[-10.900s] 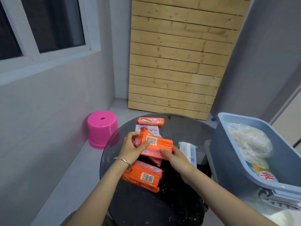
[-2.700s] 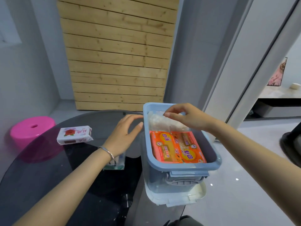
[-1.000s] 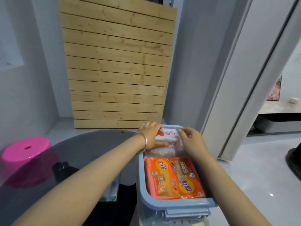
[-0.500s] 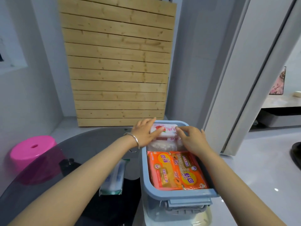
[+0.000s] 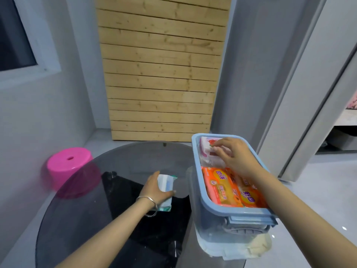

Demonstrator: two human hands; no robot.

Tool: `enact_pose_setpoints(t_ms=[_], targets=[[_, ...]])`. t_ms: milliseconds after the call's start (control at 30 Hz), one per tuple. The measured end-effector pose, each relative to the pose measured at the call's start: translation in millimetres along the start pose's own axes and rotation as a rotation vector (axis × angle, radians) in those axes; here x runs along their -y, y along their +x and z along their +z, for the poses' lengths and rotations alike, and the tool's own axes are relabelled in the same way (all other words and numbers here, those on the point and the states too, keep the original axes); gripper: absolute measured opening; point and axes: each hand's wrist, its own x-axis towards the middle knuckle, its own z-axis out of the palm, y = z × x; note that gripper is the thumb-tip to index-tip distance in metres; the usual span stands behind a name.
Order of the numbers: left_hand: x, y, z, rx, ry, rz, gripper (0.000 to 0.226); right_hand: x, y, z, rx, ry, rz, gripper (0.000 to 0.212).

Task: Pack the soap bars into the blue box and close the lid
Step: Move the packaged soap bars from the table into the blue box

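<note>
The blue box (image 5: 197, 165) stands open at the right edge of the round glass table (image 5: 135, 157). Orange soap packs (image 5: 222, 188) lie flat in its near half. A white and red soap bar (image 5: 205, 146) sits at the far end on a clear plastic bag. My right hand (image 5: 234, 156) is inside the box, its fingertips pressing on that white bar. My left hand (image 5: 154, 187) is on the table, closed around a white, blue and green soap bar (image 5: 165, 185). A pale lid (image 5: 241, 248) lies under the box.
A pink plastic stool (image 5: 68, 165) stands on the floor left of the table. A wooden slat panel (image 5: 160, 74) leans on the wall behind. A black base shows through the glass. A doorway opens to the right of the box.
My left hand has left the box and dropped onto the white and blue soap bar on the table. My right hand stays on the white bar in the box.
</note>
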Motion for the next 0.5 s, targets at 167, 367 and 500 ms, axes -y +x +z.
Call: enact_pose_setpoints(t_ms=[167, 367, 500], targets=[[-4.5, -4.4, 15.8, -0.148, -0.164, -0.001, 0.094, 2.9, -2.1, 1.1, 0.013, 0.028, 0.010, 0.026], [-42.6, -6.5, -7.4, -0.226, -0.730, -0.131, 0.084, 1.0, -7.5, -7.9, -0.054, 0.209, 0.126, 0.020], [-109.1, -17.9, -44.7, -0.120, -1.083, 0.037, 0.080, 9.0, -5.7, -25.6, -0.053, 0.581, 0.295, 0.031]])
